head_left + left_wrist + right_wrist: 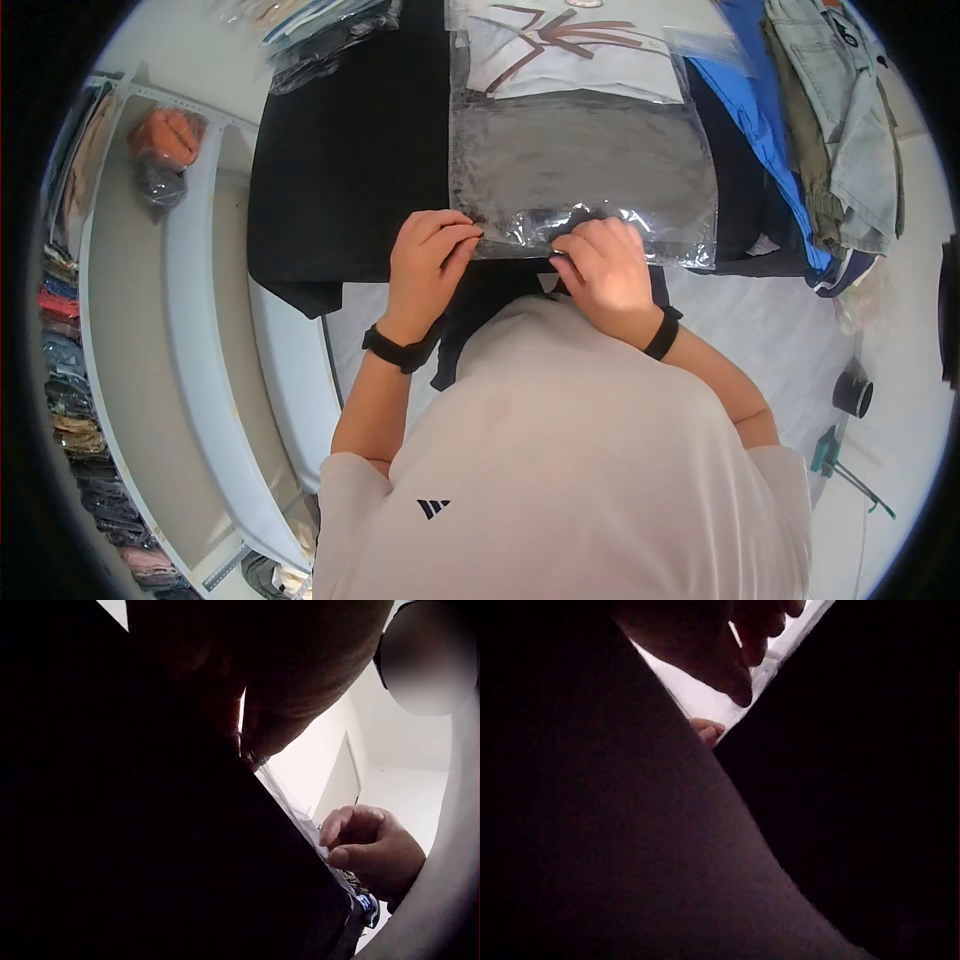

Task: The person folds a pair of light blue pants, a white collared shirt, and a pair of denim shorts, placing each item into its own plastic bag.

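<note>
A flat, see-through plastic bag (580,150) lies on the black-covered table, its shiny near edge along the table's front. My left hand (428,268) pinches the bag's near left corner between thumb and fingers. Farther right on the same edge, my right hand (608,272) grips the plastic with bent fingers, thumb underneath. In the left wrist view the left hand (270,667) is a dark shape at the plastic, with the right hand (375,851) beyond. The right wrist view shows the right hand (697,645) in shadow and the left fingertips (707,730) past it.
On the bag's far end lies a folded white garment with brown stripes (570,55). Blue fabric (745,110) and light denim (835,120) hang at the right. Bagged items (330,45) sit back left. Shelves (185,300) with packed clothes stand left of the table.
</note>
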{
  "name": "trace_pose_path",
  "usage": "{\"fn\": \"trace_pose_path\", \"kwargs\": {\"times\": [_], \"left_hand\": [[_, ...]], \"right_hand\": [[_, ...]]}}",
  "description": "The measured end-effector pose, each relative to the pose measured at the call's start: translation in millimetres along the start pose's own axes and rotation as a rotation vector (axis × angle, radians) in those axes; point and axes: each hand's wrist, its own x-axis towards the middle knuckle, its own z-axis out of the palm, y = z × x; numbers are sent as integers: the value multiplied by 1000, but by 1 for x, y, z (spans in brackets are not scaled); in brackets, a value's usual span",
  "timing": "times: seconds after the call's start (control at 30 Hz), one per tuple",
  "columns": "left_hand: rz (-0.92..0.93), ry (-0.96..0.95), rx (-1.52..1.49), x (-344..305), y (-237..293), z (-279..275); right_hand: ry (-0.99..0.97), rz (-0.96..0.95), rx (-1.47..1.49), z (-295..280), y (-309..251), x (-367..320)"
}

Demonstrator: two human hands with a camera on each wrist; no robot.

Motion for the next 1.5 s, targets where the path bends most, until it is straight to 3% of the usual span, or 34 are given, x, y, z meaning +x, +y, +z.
{"fn": "trace_pose_path", "kwargs": {"times": [0.07, 0.13, 0.2, 0.33, 0.4, 0.43, 0.57, 0.73, 0.83, 0.93, 0.97, 1.07, 1.2, 1.37, 1.5], "left_hand": [[-21, -13, 29, 1, 1, 0], [-15, -12, 17, 0, 3, -1], [-16, -13, 4, 2, 3, 0], [-8, 17, 21, 3, 5, 1], [-44, 10, 13, 4, 5, 1], [-41, 6, 11, 5, 5, 0], [-23, -37, 12, 4, 4, -3], [-76, -17, -125, -5, 9, -17], [29, -212, -273, -12, 7, -45], [-65, -263, -141, -3, 2, -62], [-77, -373, -43, 1, -5, -67], [-29, -488, 178, 23, -1, -65], [7, -637, 176, 36, -4, -56], [118, -550, 191, 44, -17, -42], [172, -435, 173, 55, -21, -41]], "right_hand": [[6, -26, 26, -9, 3, -1], [-206, -199, 208, -31, 7, -3], [-336, -176, 268, -59, 13, -5], [-126, 124, 76, -113, 55, -27], [-34, 152, -18, -127, 71, -32], [-106, 144, -76, -131, 77, -38], [-217, 218, -148, -120, 92, -53], [-173, 192, -193, -106, 100, -58], [-100, 173, -183, -104, 103, -54], [-133, 100, -141, -98, 101, -35], [-158, 80, -137, -99, 97, -24], [-237, -23, -110, -97, 94, -2], [-280, -121, -137, -95, 102, 14], [-183, 11, 59, -103, 98, 24], [-231, -5, 189, -115, 101, 21]]}}
